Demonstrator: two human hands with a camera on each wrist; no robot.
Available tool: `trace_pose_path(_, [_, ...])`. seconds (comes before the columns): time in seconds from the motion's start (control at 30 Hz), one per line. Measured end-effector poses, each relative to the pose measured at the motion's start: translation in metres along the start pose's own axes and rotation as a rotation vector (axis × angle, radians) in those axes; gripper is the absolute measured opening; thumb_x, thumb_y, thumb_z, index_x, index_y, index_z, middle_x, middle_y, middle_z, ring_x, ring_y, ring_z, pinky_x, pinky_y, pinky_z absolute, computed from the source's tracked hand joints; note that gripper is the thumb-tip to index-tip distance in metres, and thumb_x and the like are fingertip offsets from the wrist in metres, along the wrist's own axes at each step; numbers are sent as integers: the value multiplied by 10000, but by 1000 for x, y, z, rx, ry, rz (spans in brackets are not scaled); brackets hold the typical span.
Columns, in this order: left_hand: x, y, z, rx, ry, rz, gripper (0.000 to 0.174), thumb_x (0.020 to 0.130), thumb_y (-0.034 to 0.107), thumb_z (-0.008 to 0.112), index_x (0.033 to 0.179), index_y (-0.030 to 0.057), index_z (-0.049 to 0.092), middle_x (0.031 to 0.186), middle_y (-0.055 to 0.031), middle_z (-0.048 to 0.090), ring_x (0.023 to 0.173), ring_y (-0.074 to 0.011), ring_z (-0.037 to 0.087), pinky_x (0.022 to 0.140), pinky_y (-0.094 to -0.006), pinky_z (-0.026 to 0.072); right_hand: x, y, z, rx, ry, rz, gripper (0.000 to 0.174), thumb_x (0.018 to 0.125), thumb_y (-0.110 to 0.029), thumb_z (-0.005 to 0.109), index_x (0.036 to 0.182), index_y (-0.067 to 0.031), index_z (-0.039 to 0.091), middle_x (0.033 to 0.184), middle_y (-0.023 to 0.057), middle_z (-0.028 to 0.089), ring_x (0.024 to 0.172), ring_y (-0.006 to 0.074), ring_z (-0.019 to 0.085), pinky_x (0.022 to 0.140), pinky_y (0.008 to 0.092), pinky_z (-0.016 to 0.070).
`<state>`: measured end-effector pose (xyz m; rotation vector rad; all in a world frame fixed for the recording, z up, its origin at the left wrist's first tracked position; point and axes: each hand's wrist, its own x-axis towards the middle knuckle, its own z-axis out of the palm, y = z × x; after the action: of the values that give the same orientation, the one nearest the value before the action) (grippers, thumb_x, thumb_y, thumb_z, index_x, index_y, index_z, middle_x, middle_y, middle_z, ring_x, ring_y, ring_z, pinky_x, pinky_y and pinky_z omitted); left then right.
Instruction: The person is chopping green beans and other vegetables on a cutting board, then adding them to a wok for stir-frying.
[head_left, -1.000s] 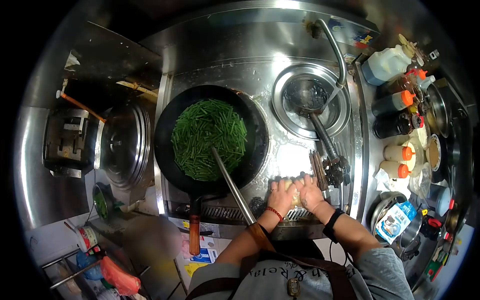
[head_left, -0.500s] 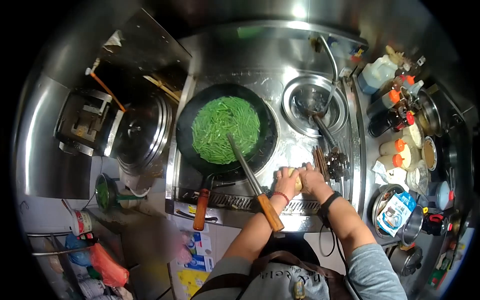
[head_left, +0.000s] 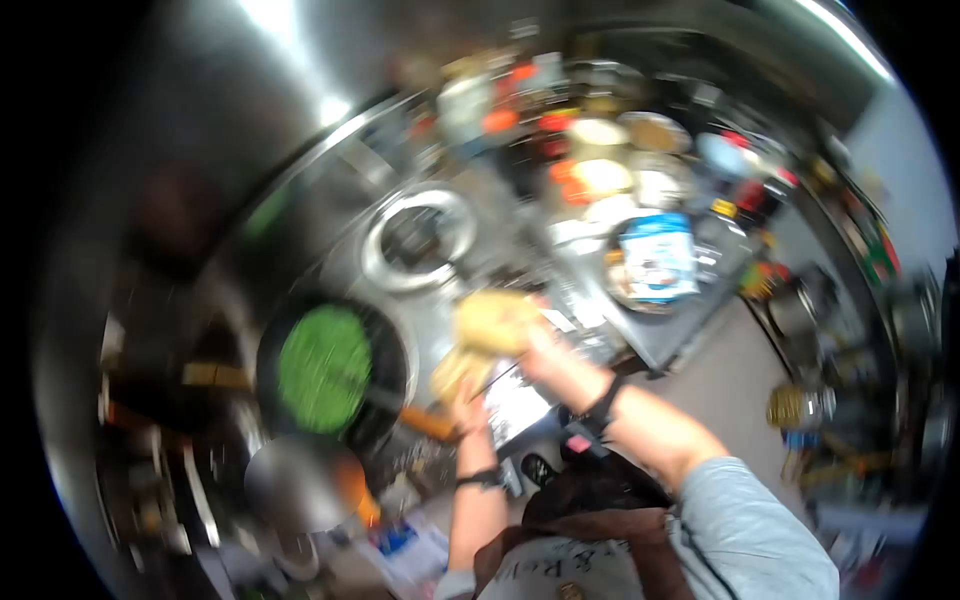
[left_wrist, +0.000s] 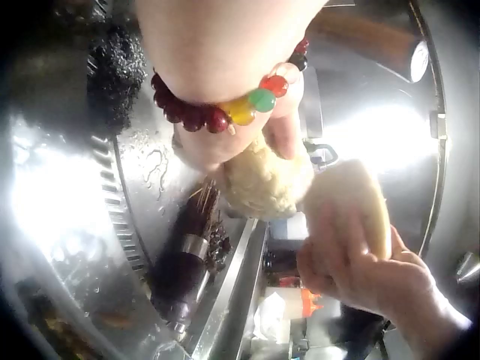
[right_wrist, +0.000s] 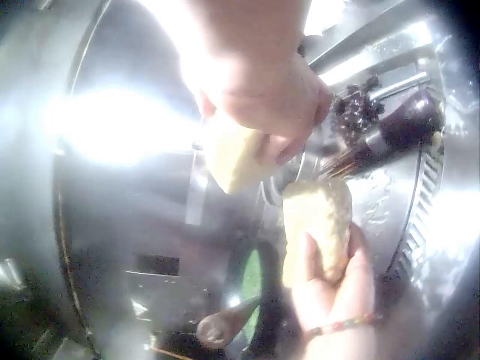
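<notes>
Each hand grips a pale yellow piece, and the two pieces are apart. In the blurred head view the left hand (head_left: 468, 408) holds the lower piece (head_left: 458, 372), while the right hand (head_left: 540, 350) has the upper one (head_left: 492, 320). Seen from the left wrist, the left hand's piece (left_wrist: 266, 180) looks lumpy; the right hand (left_wrist: 375, 277) curls its fingers round a smoother, thick piece (left_wrist: 346, 196). The right wrist view shows the right hand (right_wrist: 262, 97) pinching its piece (right_wrist: 232, 154) above the left hand (right_wrist: 337, 300), whose piece (right_wrist: 319, 217) stands upright.
A black wok (head_left: 390, 350) with cut green vegetables (head_left: 322, 370) lies left of the hands, its ladle handle (head_left: 430, 422) close to the left hand. Beyond are a metal basin (head_left: 376, 250), bottles and bowls, and a blue-white packet (head_left: 658, 262). Dark-handled brushes (left_wrist: 180, 262) lie nearby.
The head view has swung toward the bottles on the right. Both hands, earlier together round something yellow on the counter, have moved apart, each gripping a piece.
</notes>
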<state>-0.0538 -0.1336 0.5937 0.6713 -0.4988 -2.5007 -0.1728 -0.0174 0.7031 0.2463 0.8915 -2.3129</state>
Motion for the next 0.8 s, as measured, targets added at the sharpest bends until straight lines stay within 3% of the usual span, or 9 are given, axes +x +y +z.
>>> trace_pose_path(0.07, [-17,9,10,-28,-127,-78,563,843,-104,533,1386,-1,422,1393,-172,470,1284,-327,455,1098,-490,378,-15,13,18,-25,-22,-202,589,767,-107,778,1277,-42,491,1168,96,605,1064,239,599,931,375,517])
trace_pose_path(0.13, [-34,23,19,192,-331,-39,584,804,-63,576,1371,5,451,1357,-145,505,1250,-309,485,1075,-481,391,-54,-5,36,-637,89,-406,753,697,-249,841,1303,-67,434,1214,115,540,1132,239,533,959,379,471])
trace_pose_path(0.23, [-35,39,22,494,-560,32,489,765,30,647,1245,-8,564,1195,-119,599,1069,-262,592,905,-386,506,-96,-43,31,-1054,-109,-871,864,619,-344,832,1331,-80,418,1224,155,476,1167,332,501,971,428,444])
trace_pose_path(0.37, [-53,-27,99,536,-700,-4,527,780,112,656,1280,2,529,1246,-126,564,1120,-269,557,946,-403,472,-174,-135,4,-878,-164,-888,852,620,-314,833,1327,-79,420,1237,152,450,1196,345,462,1016,421,399])
trace_pose_path(0.47, [-78,-96,171,504,-814,-83,563,791,174,663,1306,10,503,1284,-131,538,1159,-274,531,977,-416,446,-219,-199,-52,-1068,199,-1129,862,591,-299,853,1310,-82,429,1275,157,441,1207,347,448,1031,402,379])
trace_pose_path(0.53, [-94,-148,216,482,-903,-159,590,798,215,668,1323,15,486,1310,-134,521,1184,-277,513,997,-424,429,-242,-245,-97,-789,91,-1081,745,725,-291,819,1310,-83,408,1284,113,458,1228,255,448,1034,368,381])
trace_pose_path(0.6, [-117,-207,259,466,-1007,-268,619,806,256,672,1340,20,468,1335,-138,504,1210,-280,496,1018,-433,412,-278,-283,-139,-129,-142,-713,591,866,-250,732,1323,-102,388,1271,51,478,1226,168,438,1019,336,401])
trace_pose_path(0.73, [-179,-326,334,408,-1191,-539,681,820,339,682,1374,31,433,1386,-144,469,1261,-286,461,1058,-450,378,-353,-334,-215,91,253,-708,613,878,-260,715,1367,-128,371,1283,47,488,1228,176,468,1002,343,430])
trace_pose_path(0.8, [-215,-384,358,377,-1278,-723,714,828,380,686,1391,36,415,1412,-147,452,1286,-290,444,1079,-458,361,-367,-346,-254,151,411,-911,644,875,-269,719,1381,-111,354,1286,52,486,1230,184,467,1012,338,418])
